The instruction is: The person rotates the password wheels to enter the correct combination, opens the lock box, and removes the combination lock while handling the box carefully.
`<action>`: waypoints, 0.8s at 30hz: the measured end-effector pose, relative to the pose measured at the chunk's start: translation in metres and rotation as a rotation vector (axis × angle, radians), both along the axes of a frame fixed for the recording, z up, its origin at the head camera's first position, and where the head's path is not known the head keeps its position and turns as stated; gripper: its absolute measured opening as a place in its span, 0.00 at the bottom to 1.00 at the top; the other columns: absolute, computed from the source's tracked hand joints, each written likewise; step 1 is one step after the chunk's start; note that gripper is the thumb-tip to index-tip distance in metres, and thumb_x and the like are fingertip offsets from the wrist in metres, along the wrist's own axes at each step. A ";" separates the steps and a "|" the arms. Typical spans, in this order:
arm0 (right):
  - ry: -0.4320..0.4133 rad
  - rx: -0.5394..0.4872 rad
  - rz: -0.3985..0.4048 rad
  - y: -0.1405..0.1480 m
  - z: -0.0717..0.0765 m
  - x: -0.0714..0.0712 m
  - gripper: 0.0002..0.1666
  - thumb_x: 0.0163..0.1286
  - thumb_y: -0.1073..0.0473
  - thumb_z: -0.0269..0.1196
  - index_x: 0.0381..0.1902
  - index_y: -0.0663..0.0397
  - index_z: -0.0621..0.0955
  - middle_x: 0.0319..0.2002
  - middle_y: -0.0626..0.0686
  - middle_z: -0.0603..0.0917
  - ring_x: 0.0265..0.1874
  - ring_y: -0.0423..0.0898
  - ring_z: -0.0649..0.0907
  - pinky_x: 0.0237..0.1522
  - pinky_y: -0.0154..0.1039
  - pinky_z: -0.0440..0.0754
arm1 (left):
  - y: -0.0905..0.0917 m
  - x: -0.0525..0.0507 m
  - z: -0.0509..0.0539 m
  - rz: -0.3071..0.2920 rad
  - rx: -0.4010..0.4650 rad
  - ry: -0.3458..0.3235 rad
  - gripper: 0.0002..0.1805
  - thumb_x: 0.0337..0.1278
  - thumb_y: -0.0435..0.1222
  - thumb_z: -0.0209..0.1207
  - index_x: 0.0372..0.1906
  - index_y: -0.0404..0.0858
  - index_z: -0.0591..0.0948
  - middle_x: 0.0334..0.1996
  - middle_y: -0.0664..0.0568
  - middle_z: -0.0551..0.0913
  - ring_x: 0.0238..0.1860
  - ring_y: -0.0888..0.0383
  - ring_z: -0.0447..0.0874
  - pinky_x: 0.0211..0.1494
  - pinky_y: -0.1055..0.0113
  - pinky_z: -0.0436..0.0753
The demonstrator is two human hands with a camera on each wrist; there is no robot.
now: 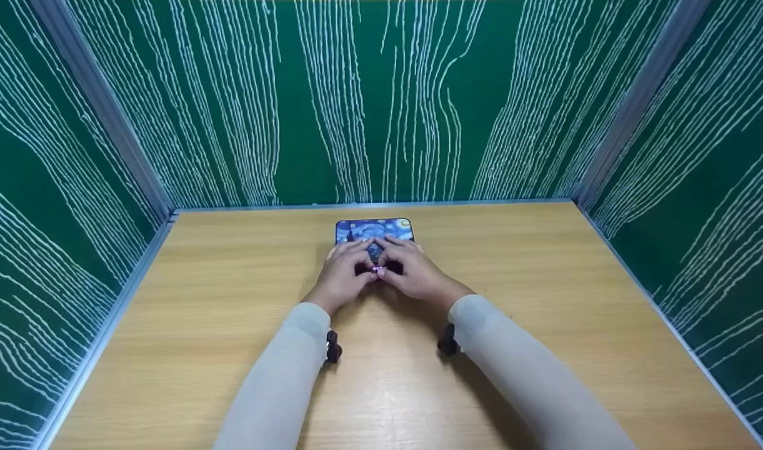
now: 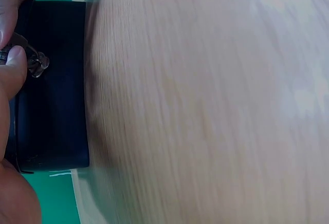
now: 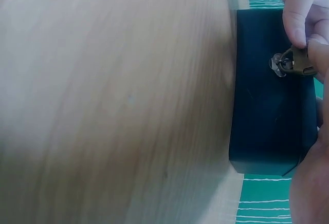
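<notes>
A dark box (image 3: pixel 262 116) stands on the table, its lid (image 1: pixel 375 226) printed with a blue and yellow swirling night-sky picture. On its front face is a small metal clasp (image 2: pixel 39 66). A small brass-coloured padlock (image 3: pixel 302 62) hangs there, its shackle passing through the clasp. My left hand (image 1: pixel 344 272) pinches the padlock between thumb and fingertips from the left. From the right, my right hand (image 1: pixel 415 270) pinches it too, thumb tips close together. Fingers of both hands lie over the lid's near part. Much of the lock body is hidden behind the fingers.
The light wooden table (image 1: pixel 231 281) spreads around the box. Green panels (image 1: pixel 381 100) with wavy white lines rise behind and on both sides, joined by grey metal posts (image 1: pixel 106 106). A dark device (image 1: pixel 333 347) sits at each wrist.
</notes>
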State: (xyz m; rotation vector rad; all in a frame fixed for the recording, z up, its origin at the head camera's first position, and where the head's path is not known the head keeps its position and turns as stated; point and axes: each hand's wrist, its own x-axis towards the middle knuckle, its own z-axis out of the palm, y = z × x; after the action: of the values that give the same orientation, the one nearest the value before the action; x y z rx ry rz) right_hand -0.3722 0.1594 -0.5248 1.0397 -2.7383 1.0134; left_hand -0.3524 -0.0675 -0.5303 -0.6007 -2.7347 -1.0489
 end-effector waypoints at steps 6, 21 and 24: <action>0.005 -0.008 0.004 0.000 0.001 0.001 0.11 0.82 0.53 0.71 0.54 0.51 0.84 0.88 0.55 0.72 0.91 0.65 0.64 0.91 0.76 0.52 | 0.000 0.002 0.001 0.004 0.012 -0.016 0.07 0.72 0.39 0.76 0.39 0.44 0.87 0.86 0.50 0.75 0.89 0.46 0.67 0.97 0.41 0.50; 0.027 -0.004 0.010 0.000 0.000 -0.001 0.08 0.82 0.56 0.71 0.51 0.52 0.86 0.87 0.56 0.73 0.90 0.65 0.65 0.92 0.74 0.52 | 0.001 0.002 0.002 0.003 -0.003 -0.012 0.06 0.72 0.39 0.76 0.40 0.44 0.88 0.86 0.51 0.74 0.89 0.46 0.68 0.97 0.41 0.49; 0.016 -0.003 0.007 0.000 0.000 0.000 0.09 0.82 0.54 0.71 0.52 0.52 0.85 0.87 0.55 0.72 0.91 0.64 0.65 0.92 0.74 0.51 | 0.001 0.002 0.002 0.004 -0.003 -0.018 0.07 0.71 0.39 0.76 0.41 0.44 0.88 0.86 0.52 0.74 0.89 0.46 0.67 0.98 0.42 0.49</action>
State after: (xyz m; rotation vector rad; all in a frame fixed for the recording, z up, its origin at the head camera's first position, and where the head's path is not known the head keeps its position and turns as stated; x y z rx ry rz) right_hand -0.3726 0.1595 -0.5248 1.0527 -2.7215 1.0048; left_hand -0.3508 -0.0664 -0.5281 -0.5882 -2.7519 -1.0548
